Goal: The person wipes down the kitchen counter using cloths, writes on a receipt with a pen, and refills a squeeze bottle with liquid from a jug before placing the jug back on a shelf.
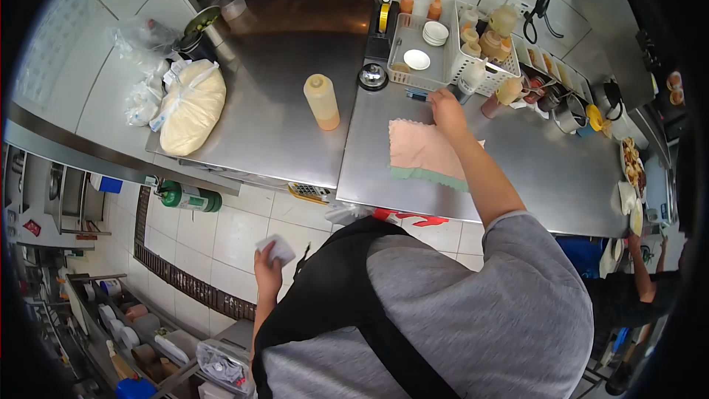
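Across my view the biggest thing is the steel counter [281, 118], with a seam running between its left and right sections. At the far right edge I get part of a co-worker [628, 299] in dark clothing, arms reaching toward the counter's end. On the left section sits a large, full plastic bag [193, 111] with pale contents. At the back of the right section, a white basket [456, 59] of squeeze bottles stands beside a shallow tray [413, 35] bearing small white dishes. Nearer me, a pink cloth with a green edge [425, 149] lies spread under my right forearm. An upright squeeze bottle [321, 102], partly filled with something orange, stands left of the seam. My right hand [447, 112] is over the counter just beyond the cloth, fingers bent down; I cannot tell whether they grip anything. My left hand [268, 267], low and off the counter's front, pinches a pale flat piece [280, 250]. A silver bell [373, 77] sits near the tray, and smallest, a slim blue item [416, 94] lies just beside my right fingertips.
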A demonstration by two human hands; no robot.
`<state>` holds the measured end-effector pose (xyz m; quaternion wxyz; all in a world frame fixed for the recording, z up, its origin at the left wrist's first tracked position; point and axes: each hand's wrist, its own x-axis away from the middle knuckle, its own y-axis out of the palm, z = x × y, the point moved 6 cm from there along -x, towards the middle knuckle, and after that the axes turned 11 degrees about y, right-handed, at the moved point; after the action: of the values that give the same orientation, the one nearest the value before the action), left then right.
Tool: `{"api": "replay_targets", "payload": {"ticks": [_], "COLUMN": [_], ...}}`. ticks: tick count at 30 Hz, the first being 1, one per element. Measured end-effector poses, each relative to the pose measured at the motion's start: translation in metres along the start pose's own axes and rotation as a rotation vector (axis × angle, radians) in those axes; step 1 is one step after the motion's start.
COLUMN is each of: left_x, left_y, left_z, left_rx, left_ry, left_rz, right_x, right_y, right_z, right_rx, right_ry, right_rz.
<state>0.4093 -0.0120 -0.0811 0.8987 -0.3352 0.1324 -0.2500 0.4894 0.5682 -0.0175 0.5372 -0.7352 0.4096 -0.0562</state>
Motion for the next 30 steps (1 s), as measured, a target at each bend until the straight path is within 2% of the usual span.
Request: {"api": "replay_targets", "payload": {"ticks": [1, 3, 5, 7, 8, 10, 12, 14, 16, 19, 23, 25, 26, 28, 30], "left_x": [-0.018, -0.047, -0.066, -0.080, -0.088, -0.100, -0.114, -0.128, -0.139, -0.140, -0.138, -0.135, -0.133, -0.129, -0.119], "left_y": [0.004, 0.006, 0.022, 0.045, 0.054, 0.085, 0.114, 0.131, 0.133, 0.133, 0.131, 0.122, 0.114, 0.097, 0.082], "left_z": [0.030, 0.084, 0.112, 0.134, 0.141, 0.160, 0.158, 0.167, 0.190, 0.194, 0.189, 0.191, 0.197, 0.214, 0.241], "left_rx": [-0.009, 0.036, 0.088, 0.533, 0.533, 0.676, 0.498, 0.416, -0.213, -0.257, -0.119, -0.111, -0.127, -0.137, -0.131], "left_ry": [0.073, 0.028, -0.024, 0.000, -0.008, 0.054, 0.155, 0.154, 0.485, 0.371, 0.339, 0.390, 0.423, 0.438, 0.650], "left_rz": [-0.021, -0.076, -0.126, -0.156, -0.141, -0.301, -0.352, -0.368, -0.279, -0.158, -0.084, 0.001, 0.030, 0.053, 0.144], "right_x": [-0.006, -0.021, -0.046, -0.079, -0.104, -0.131, -0.142, -0.148, -0.148, -0.146, -0.140, -0.126, -0.109, -0.052, 0.036], "right_y": [0.002, 0.002, -0.004, 0.006, 0.015, 0.032, 0.055, 0.057, 0.066, 0.065, 0.041, -0.014, -0.023, -0.043, -0.043], "right_z": [0.001, -0.014, -0.040, -0.047, -0.047, -0.044, -0.052, -0.060, -0.062, -0.064, -0.058, -0.061, -0.070, -0.077, -0.111], "right_rx": [-0.004, -0.003, -0.007, -0.015, -0.021, -0.036, 0.354, 0.422, 0.493, 0.529, 0.468, -0.130, -0.125, -0.694, -1.178], "right_ry": [-0.005, -0.070, -0.122, -0.176, -0.129, -0.091, -0.340, -0.401, -0.473, -0.589, -0.499, -0.323, -0.323, 0.048, 0.186], "right_rz": [-0.011, -0.100, -0.064, -0.027, -0.038, -0.050, -0.118, -0.165, -0.232, -0.240, -0.222, 0.099, 0.077, -0.139, -0.555]}}
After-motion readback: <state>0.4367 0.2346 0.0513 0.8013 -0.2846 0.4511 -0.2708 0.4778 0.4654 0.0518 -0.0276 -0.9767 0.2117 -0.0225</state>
